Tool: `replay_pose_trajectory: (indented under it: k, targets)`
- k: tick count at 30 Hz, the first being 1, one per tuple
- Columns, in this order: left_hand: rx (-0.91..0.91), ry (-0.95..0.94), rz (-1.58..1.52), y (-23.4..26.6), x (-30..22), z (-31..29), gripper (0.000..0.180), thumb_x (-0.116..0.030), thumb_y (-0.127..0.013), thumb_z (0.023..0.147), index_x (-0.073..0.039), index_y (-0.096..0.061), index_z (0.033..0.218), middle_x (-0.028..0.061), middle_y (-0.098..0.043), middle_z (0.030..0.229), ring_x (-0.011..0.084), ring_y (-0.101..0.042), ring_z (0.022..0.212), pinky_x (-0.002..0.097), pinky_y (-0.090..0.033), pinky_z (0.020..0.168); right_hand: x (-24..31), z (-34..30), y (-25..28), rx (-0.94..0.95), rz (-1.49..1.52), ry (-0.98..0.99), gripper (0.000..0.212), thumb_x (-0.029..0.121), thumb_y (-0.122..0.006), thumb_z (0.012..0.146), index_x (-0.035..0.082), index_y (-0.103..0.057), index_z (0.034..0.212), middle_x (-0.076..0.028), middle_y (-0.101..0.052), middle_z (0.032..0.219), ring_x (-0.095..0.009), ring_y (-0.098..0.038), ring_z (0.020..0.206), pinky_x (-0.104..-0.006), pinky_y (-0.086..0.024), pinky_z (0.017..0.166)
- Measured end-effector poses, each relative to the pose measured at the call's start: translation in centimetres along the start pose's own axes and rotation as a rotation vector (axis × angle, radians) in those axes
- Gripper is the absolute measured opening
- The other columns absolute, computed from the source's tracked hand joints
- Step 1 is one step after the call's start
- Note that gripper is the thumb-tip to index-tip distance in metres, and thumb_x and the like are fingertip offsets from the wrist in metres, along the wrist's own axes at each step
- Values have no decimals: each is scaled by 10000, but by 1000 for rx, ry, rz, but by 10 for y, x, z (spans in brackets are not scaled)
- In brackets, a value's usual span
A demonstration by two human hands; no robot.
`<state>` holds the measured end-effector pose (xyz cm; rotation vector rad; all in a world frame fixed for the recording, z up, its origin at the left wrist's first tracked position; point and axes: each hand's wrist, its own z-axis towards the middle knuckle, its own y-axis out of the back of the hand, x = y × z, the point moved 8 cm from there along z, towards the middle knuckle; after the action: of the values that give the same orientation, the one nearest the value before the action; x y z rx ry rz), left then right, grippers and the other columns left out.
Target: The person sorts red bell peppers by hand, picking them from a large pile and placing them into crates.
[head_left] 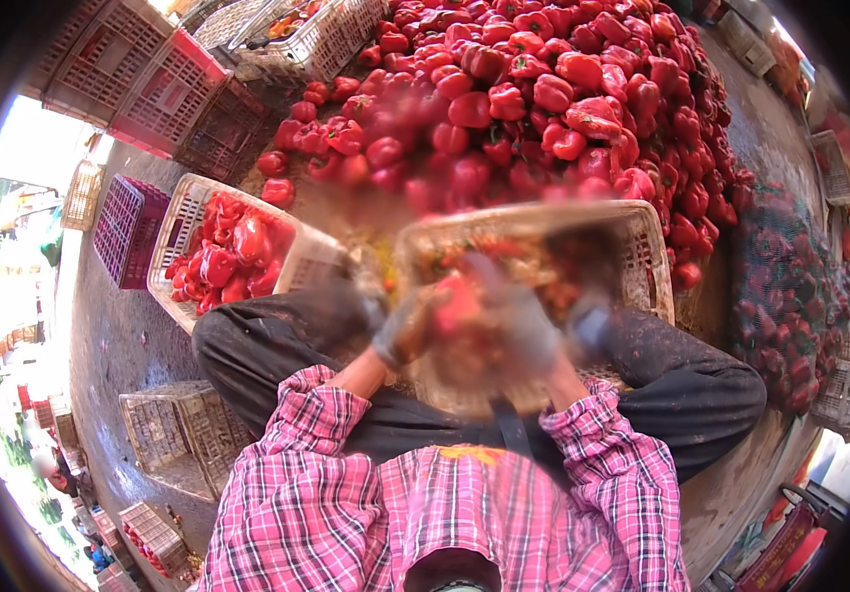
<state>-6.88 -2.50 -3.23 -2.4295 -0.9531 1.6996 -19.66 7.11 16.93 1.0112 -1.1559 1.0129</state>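
Between my two hands, over a pale plastic crate, is a red bell pepper. My left hand, in a dark grey glove, is closed against the pepper's left side. On the other side is my right hand, also gloved in grey; blur hides its fingers, and whether it grips anything does not show. Reddish and yellowish scraps lie in the crate, smeared in the picture. To my left a second pale crate holds red pepper pieces.
A large heap of red peppers rises ahead. At the right stands a net sack of peppers. Stacked crates and a purple crate are on the left. An old crate lies behind my left knee.
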Motion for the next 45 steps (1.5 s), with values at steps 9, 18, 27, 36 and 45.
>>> replay_pose_trajectory:
  k: [9, 18, 27, 36, 45]
  targets:
    - [-91, -96, -290, -47, -98, -14, 329, -217, -528, 1030, -2, -599, 1269, -9, -666, 1065, 73, -610, 900, 227, -500, 773, -37, -3, -8, -149, 528, -567, 295, 204, -767, 865, 40, -687, 1096, -15, -676, 832, -79, -585, 699, -214, -485, 594]
    - [-83, 3, -564, -51, -82, -15, 376, -204, -545, 1016, 17, -549, 1320, 55, -685, 1117, 111, -652, 946, 229, -530, 801, -34, 1, -12, -84, 133, -404, 663, 136, -707, 871, 134, -444, 1479, 16, -587, 715, -71, -491, 542, -217, -395, 468]
    - [-242, -27, -571, -3, -90, -30, 351, -325, -639, 927, -81, -584, 1173, 62, -677, 1024, 152, -668, 884, 289, -565, 729, -54, 2, -31, -238, 903, -598, 305, 275, -704, 867, 124, -569, 1095, 26, -574, 745, -38, -458, 541, -191, -357, 445]
    - [-1442, -256, 1227, 306, -362, -220, 388, -304, -715, 859, -58, -680, 1157, 148, -683, 1073, 277, -643, 1011, 382, -516, 884, -106, 1, 30, -649, 827, -694, 228, 182, -718, 873, 131, -586, 1052, 14, -612, 777, -87, -530, 542, -221, -399, 422]
    - [-709, 11, 741, 353, -228, 140, 604, -261, -760, 886, -187, -492, 1422, 67, -655, 988, 163, -607, 749, 334, -504, 620, -188, -48, 31, -842, 706, -939, 178, 189, -710, 867, 91, -632, 993, -21, -641, 771, -124, -588, 539, -239, -436, 406]
